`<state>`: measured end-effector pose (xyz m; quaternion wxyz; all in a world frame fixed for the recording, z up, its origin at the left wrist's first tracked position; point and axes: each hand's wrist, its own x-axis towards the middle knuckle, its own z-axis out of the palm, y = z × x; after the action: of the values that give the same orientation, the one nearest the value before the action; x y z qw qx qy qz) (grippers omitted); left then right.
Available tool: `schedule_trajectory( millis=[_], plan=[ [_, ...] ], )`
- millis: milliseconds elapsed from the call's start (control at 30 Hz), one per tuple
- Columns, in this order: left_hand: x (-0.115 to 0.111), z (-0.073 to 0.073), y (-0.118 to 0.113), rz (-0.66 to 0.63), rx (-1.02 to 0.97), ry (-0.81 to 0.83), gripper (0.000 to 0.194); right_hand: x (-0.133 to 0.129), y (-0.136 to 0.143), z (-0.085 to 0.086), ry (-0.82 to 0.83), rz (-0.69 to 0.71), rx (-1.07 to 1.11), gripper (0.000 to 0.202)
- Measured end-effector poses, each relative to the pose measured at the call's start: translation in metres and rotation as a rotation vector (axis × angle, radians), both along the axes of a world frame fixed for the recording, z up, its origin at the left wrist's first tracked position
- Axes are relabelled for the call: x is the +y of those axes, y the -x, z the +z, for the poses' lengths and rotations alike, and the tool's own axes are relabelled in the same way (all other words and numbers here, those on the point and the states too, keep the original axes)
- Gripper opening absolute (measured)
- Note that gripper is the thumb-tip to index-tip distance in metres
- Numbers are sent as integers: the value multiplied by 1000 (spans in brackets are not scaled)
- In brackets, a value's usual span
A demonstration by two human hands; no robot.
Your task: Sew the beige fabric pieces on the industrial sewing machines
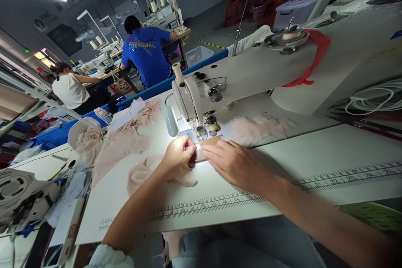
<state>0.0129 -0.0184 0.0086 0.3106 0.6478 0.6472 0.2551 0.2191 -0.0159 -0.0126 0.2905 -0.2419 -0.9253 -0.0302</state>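
Note:
My left hand [179, 151] is closed in a pinch at the edge of a small piece of beige cloth [201, 155], just in front of the sewing machine's needle area [198, 133]. My right hand [234, 162] lies with its fingers stretched out flat over the right side of that cloth, and its thumb is hidden. A flat brown piece [211, 141] shows by its fingertips, beside the presser foot. The machine's lamp lights this spot brightly. A loose beige cloth piece [147, 171] lies under and beside my left forearm.
More beige cloth [122, 144] with white paper lies on the table's left. Another pale cloth pile [260, 130] sits under the machine arm [251, 67]. A printed ruler [216, 205] runs along the front edge. Two people [147, 52] sit at machines beyond.

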Motion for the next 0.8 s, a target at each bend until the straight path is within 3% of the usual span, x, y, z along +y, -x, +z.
schedule_trajectory(
  millis=[267,600,700,800],
  plan=[
    [0,0,-1,15,34,16,13,3,-1,0,21,25,58,21],
    [1,-2,0,19,84,22,10,4,8,4,25,-87,-116,25],
    [0,3,0,-10,246,-13,10,3,12,4,-33,-115,-162,22],
    [-9,9,-3,-75,556,-253,6,4,14,3,-94,-117,-176,20]
  ],
)
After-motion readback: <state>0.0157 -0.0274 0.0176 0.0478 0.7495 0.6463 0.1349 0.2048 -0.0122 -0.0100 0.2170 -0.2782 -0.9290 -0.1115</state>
